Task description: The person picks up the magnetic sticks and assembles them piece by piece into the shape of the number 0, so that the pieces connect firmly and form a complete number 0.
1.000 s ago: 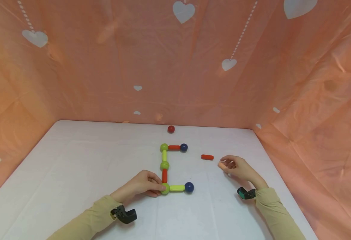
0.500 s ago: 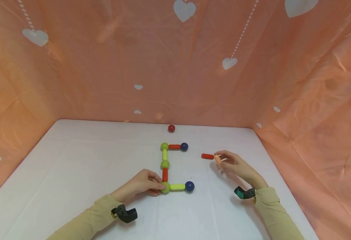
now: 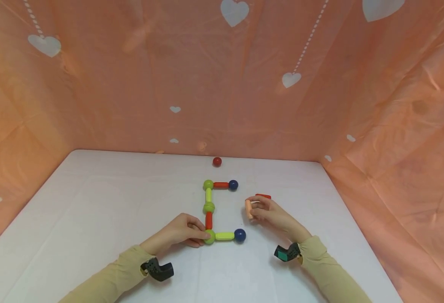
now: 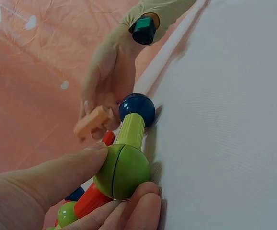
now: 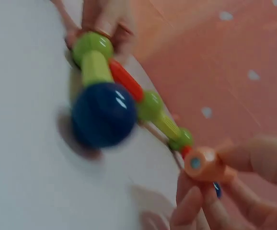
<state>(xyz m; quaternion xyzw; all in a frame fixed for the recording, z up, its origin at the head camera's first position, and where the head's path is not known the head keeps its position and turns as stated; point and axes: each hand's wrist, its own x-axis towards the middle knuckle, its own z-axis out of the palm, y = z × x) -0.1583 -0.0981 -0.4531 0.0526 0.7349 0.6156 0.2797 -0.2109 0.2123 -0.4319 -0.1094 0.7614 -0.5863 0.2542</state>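
Note:
My left hand (image 3: 180, 232) pinches the near green ball (image 3: 210, 237) of a magnetic stick-and-ball frame lying on the table. From that ball a yellow-green rod (image 3: 225, 236) runs right to a dark blue ball (image 3: 239, 235). A red rod (image 3: 208, 220) leads away to a middle green ball (image 3: 208, 207), then another yellow-green rod (image 3: 208, 195) and a far green ball (image 3: 208, 184). My right hand (image 3: 276, 216) holds a light orange rod (image 3: 249, 209) between thumb and fingers, apart from the frame. In the right wrist view, a bluish spot shows on the orange rod's end (image 5: 196, 163).
Behind my right hand lies a loose red rod (image 3: 263, 196), partly hidden. A red ball (image 3: 217, 162) sits near the far edge of the white table (image 3: 123, 189). The frame's far arm is a red rod (image 3: 220, 185) with a second blue ball (image 3: 233, 185).
My right hand has carried the orange rod leftward, past the loose red rod and closer to the frame; the rod has turned more upright in view. My left hand keeps its place.

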